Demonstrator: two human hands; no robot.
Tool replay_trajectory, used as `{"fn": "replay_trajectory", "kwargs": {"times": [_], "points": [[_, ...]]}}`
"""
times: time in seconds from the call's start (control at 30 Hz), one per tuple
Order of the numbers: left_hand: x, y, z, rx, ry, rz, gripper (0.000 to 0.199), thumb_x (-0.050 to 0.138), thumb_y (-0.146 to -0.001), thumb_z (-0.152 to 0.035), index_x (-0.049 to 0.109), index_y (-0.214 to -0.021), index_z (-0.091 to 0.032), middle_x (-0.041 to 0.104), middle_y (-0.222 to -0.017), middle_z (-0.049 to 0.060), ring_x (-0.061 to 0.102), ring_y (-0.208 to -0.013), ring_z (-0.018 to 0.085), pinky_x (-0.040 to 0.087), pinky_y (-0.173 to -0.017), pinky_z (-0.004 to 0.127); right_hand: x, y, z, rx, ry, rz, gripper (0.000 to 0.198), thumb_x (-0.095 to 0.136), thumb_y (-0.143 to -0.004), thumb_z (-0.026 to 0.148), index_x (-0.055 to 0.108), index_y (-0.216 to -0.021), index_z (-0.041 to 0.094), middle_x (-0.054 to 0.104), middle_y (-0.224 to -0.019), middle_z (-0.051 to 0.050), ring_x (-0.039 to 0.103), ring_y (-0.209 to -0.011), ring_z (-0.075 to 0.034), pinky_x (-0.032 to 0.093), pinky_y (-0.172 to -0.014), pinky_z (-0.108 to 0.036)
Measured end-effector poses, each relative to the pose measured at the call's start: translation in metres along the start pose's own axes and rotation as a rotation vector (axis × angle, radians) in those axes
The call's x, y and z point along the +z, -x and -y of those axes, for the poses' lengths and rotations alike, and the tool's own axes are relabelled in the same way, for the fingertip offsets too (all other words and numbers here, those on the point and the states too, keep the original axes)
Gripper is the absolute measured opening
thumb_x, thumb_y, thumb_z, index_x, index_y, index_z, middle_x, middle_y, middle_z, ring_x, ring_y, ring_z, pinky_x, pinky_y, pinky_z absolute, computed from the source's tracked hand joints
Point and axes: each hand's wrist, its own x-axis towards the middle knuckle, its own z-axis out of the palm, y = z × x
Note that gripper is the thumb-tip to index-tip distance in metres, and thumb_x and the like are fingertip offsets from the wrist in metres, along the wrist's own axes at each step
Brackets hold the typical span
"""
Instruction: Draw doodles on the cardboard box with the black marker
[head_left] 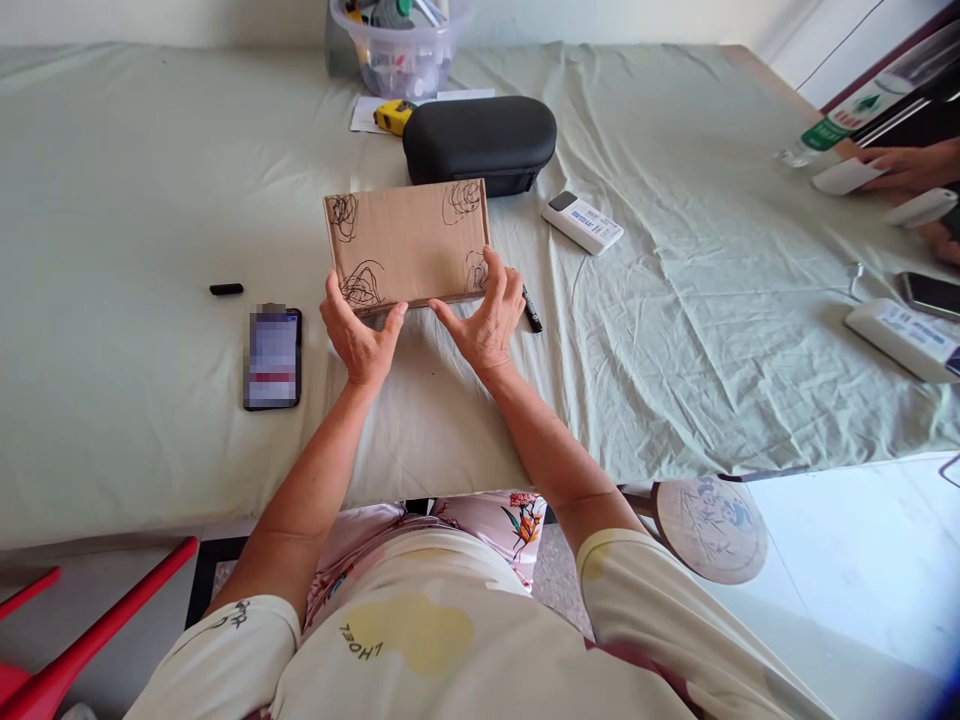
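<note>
A flat brown cardboard box [409, 240] with black scribbles at its corners lies on the pale green cloth-covered table [150, 200]. My left hand [358, 338] grips its near left edge, thumb along the front. My right hand [486, 318] holds the near right corner, fingers spread over the scribble there. A black marker [531, 310] lies just right of my right hand, partly hidden by it.
A phone [272, 358] and a small black cap [226, 289] lie to the left. Behind the box sit a black case [480, 140], yellow tape measure [393, 116], clear tub [401, 45] and white remote [583, 222]. Another person's hand [911, 168] is at far right, with a remote [904, 338].
</note>
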Motion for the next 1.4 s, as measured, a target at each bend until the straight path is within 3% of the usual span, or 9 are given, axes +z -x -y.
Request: {"fn": "replay_trajectory", "kwargs": {"times": [0.2,0.37,0.53,0.7,0.87,1.0,1.17,1.4], "points": [[0.003,0.005,-0.008,-0.025,0.012,-0.029,0.105,0.083,-0.087,-0.061,0.029,-0.165,-0.016,0.04,-0.168,0.026,0.041,-0.159,0.037,0.033,-0.135,0.051,-0.002,0.0,0.001,0.059,-0.085,0.07,0.08,0.069,-0.094,0.071,0.046,-0.156,0.026,0.047,-0.151,-0.017,0.036,-0.156,-0.043,0.047,-0.115,-0.068],[0.003,0.001,-0.003,-0.021,0.047,-0.015,0.095,0.074,-0.095,-0.058,0.027,-0.167,-0.019,0.038,-0.171,0.022,0.038,-0.162,0.034,0.031,-0.137,0.051,-0.004,-0.004,-0.003,-0.036,-0.031,0.002,0.056,0.065,-0.099,0.064,0.062,-0.14,0.025,0.059,-0.127,-0.014,0.054,-0.133,-0.034,0.049,-0.115,-0.059],[0.002,-0.008,0.011,0.012,0.109,0.064,0.071,0.045,-0.107,-0.067,0.041,-0.165,-0.025,0.036,-0.175,0.014,0.027,-0.169,0.031,0.022,-0.14,0.051,0.003,0.0,-0.005,-0.209,-0.074,-0.069,0.042,0.057,-0.105,0.062,0.07,-0.122,0.025,0.059,-0.104,-0.007,0.065,-0.099,-0.023,0.06,-0.093,-0.045],[0.002,-0.012,0.014,-0.008,0.157,0.094,0.081,0.037,-0.102,-0.081,0.054,-0.159,-0.025,0.019,-0.183,0.011,0.009,-0.174,0.035,0.012,-0.143,0.053,0.009,0.011,0.004,-0.365,-0.137,-0.069,0.037,0.06,-0.107,0.057,0.071,-0.117,0.023,0.067,-0.096,-0.006,0.067,-0.085,-0.017,0.061,-0.076,-0.034],[0.001,0.001,-0.006,0.076,0.195,0.162,0.075,0.029,-0.106,-0.077,0.068,-0.144,-0.026,0.019,-0.184,0.007,0.018,-0.172,0.033,0.019,-0.141,0.049,0.016,0.028,0.023,-0.523,-0.209,0.047,0.031,0.051,-0.113,0.04,0.069,-0.129,0.021,0.074,-0.106,-0.008,0.072,-0.091,-0.016,0.064,-0.082,-0.031],[0.0,0.009,-0.013,0.171,0.227,0.17,0.075,0.033,-0.104,-0.08,0.068,-0.143,-0.026,0.021,-0.183,0.01,0.025,-0.17,0.034,0.023,-0.14,0.052,0.017,0.03,0.024,-0.574,-0.177,0.09,0.034,0.044,-0.115,0.032,0.07,-0.132,0.021,0.077,-0.11,-0.009,0.073,-0.1,-0.018,0.064,-0.091,-0.033],[-0.002,0.006,-0.01,0.195,0.227,0.211,0.078,0.051,-0.097,-0.083,0.066,-0.145,-0.023,0.02,-0.183,0.015,0.021,-0.171,0.04,0.024,-0.139,0.057,0.008,0.011,0.003,-0.509,-0.102,0.027,0.038,0.044,-0.115,0.037,0.075,-0.128,0.019,0.075,-0.102,-0.009,0.073,-0.091,-0.018,0.062,-0.087,-0.034],[-0.004,0.0,-0.008,0.212,0.237,0.219,0.072,0.047,-0.101,-0.078,0.067,-0.144,-0.023,0.028,-0.181,0.013,0.029,-0.169,0.035,0.026,-0.139,0.053,-0.006,-0.019,-0.031,-0.266,-0.049,-0.152,0.047,0.044,-0.114,0.055,0.077,-0.124,0.022,0.066,-0.094,-0.006,0.067,-0.085,-0.019,0.061,-0.082,-0.037]]}}
